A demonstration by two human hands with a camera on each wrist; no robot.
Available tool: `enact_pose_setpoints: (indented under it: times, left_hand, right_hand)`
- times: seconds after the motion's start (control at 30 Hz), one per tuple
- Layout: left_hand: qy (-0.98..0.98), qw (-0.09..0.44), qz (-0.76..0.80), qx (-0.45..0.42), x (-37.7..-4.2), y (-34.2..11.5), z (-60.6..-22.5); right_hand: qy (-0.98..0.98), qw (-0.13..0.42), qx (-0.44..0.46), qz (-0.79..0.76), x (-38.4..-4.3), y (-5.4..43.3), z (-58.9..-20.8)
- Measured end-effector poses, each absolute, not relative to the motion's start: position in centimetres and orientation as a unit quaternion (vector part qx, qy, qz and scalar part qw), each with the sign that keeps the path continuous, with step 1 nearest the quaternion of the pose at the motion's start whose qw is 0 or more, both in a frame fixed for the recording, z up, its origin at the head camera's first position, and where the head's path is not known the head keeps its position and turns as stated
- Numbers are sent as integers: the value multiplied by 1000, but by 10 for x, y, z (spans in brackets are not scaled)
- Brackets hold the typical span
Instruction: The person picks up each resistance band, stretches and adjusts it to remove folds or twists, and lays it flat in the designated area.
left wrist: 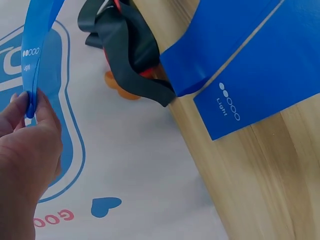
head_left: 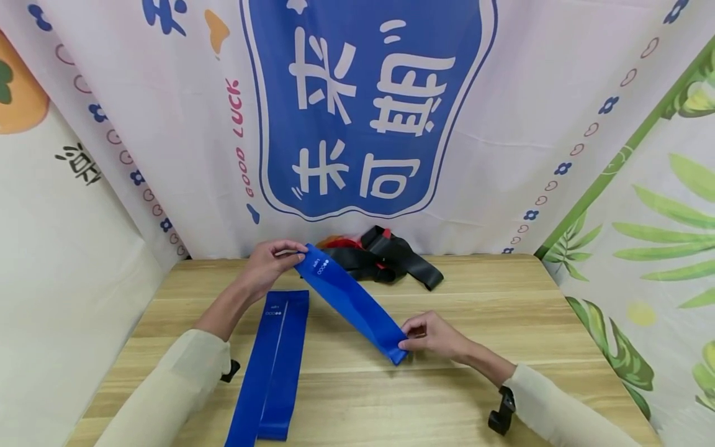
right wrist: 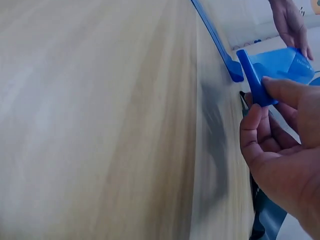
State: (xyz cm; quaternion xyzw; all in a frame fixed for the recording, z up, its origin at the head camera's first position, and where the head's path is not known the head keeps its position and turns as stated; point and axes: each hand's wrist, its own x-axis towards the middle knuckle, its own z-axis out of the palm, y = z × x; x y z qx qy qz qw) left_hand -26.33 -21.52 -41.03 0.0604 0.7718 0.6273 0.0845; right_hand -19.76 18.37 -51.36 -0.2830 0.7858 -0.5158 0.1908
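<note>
A blue resistance band (head_left: 352, 301), printed "Light" near one end, is stretched out flat between my hands above the table. My left hand (head_left: 269, 267) pinches its printed upper end between thumb and fingers. The lower end is pinched by my right hand (head_left: 432, 336), nearer the table front. In the right wrist view the folded end of the band (right wrist: 256, 80) shows between thumb and fingertips. Two more blue bands (head_left: 274, 360) lie side by side on the table, below my left hand; the left wrist view shows the "Light" print on one of them.
Several black bands (head_left: 391, 254), with red and orange ones (head_left: 342, 242) partly hidden behind, lie heaped at the table's back edge. The wooden table (head_left: 475, 298) meets a printed cloth (head_left: 503, 155) at the back. Cloth also hangs on both sides.
</note>
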Motion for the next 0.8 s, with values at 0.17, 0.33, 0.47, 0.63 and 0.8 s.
enact_pose_setpoints:
  times: [0.17, 0.33, 0.47, 0.63, 0.8]
  left_hand:
    - [786, 80, 610, 55, -266, -214, -416]
    - [792, 91, 602, 54, -270, -214, -423]
    - [790, 99, 603, 51, -273, -215, -427]
    - [801, 97, 589, 37, -278, -220, -432]
    - [821, 97, 561, 43, -281, -224, -437]
  right_hand:
    - [787, 196, -271, -519, -188, 176, -514]
    - [781, 205, -269, -525, -178, 168, -514]
    - [782, 205, -265, -526, -172, 162, -515]
    - [770, 229, -237, -546, -165, 156, -514]
    - [739, 258, -217, -584, -159, 151, -513]
